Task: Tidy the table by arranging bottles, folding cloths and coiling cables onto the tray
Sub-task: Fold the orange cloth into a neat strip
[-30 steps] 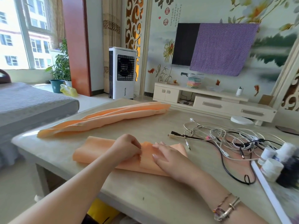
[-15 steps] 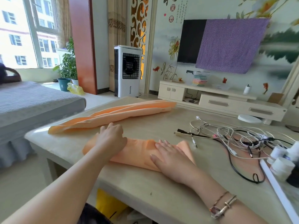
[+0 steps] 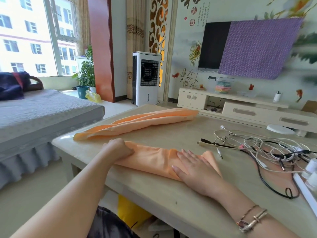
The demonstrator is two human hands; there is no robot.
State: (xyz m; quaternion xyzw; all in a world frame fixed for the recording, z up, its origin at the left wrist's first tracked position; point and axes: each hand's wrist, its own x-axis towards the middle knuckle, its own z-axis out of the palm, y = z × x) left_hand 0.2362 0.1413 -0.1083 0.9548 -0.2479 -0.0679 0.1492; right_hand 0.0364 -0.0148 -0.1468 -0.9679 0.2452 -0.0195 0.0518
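Orange cloth [image 3: 154,158] is laid at the table's [image 3: 171,194] near edge. Its 9 o'clock end is gripped by the left hand [image 3: 118,149]; the right hand [image 3: 193,165] is pressed flat, fingers spread, apparently smoothing the fold.

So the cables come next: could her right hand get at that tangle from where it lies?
Probably yes. The right hand lies flat on the near orange cloth, holding nothing, and the cable tangle sits just to its right on the table, with only bare tabletop between them.
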